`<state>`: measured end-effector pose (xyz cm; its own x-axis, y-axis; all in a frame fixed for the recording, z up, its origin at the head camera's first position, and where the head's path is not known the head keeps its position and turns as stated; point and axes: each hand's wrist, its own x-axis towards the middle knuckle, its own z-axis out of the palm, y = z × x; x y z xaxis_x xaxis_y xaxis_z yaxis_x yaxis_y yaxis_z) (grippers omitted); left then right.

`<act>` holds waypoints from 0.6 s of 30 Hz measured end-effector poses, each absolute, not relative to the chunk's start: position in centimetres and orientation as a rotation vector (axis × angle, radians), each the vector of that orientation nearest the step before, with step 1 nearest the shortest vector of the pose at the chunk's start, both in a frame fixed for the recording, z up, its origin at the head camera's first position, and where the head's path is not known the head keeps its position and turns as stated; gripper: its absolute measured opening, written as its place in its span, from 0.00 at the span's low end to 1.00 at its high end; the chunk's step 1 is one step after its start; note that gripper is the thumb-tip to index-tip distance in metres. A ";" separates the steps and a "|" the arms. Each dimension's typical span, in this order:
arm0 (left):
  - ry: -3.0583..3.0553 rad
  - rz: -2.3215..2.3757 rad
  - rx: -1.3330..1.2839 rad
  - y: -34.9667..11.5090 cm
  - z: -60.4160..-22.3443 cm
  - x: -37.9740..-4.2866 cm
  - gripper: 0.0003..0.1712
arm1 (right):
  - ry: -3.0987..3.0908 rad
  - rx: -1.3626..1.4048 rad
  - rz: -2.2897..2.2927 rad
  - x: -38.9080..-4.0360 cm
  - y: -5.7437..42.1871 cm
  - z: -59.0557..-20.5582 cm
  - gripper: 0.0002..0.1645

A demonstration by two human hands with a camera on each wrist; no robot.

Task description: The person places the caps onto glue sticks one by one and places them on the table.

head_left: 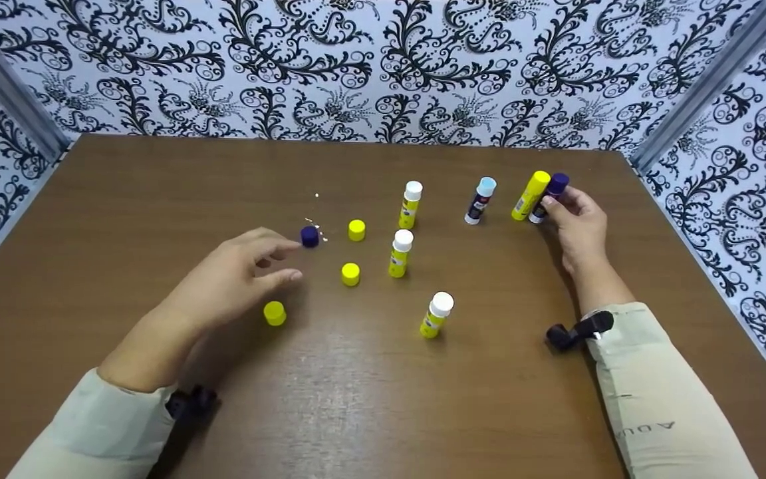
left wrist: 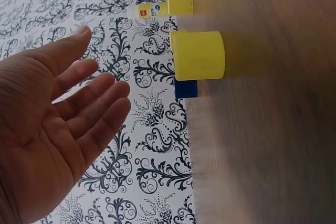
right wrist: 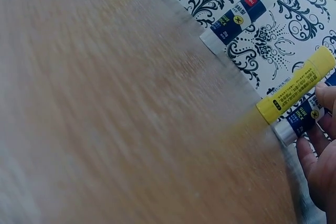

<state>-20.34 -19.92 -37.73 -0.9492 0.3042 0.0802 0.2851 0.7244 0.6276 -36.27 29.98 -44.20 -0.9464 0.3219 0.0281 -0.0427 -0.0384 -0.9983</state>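
On the brown desk (head_left: 356,406), the right hand (head_left: 582,229) pinches an upright purple-capped glue stick (head_left: 558,183) beside a yellow glue stick (head_left: 530,195); the left hand (head_left: 223,283) hovers, grip loosely spread, near a purple cap (head_left: 310,236).

A smooth, wood-look top with a soft sheen is noted on the table (head_left: 370,426); on it, smooth, low-gloss plastic is seen in the yellow caps (head_left: 350,274), the navy cap (head_left: 309,236) and the glue sticks (head_left: 481,200). Behind the table, a matt, paper-like wall covering (head_left: 330,66) is flanked by smooth, metal-looking grey strips (head_left: 709,80). Over the table's near part, matt, lightly creased cloth is seen in the sleeves (head_left: 662,379).
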 end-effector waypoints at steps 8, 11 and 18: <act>2.837 1.035 0.503 -20.3 -38.0 -20.4 0.26 | -1.963 -0.277 2.093 -36.6 30.1 -44.3 0.13; 2.816 1.009 0.487 -20.4 -38.0 -20.4 0.28 | -1.976 -0.276 2.086 -36.5 30.0 -44.3 0.13; 2.783 0.970 0.472 -20.5 -38.2 -20.4 0.30 | -2.007 -0.276 2.070 -36.4 30.0 -44.2 0.14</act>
<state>-20.38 -20.54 -38.21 -0.9380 0.3438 -0.0438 0.2421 0.7406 0.6269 -36.44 29.98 -44.22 -0.9522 0.3036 0.0339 -0.0433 -0.0244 -0.9988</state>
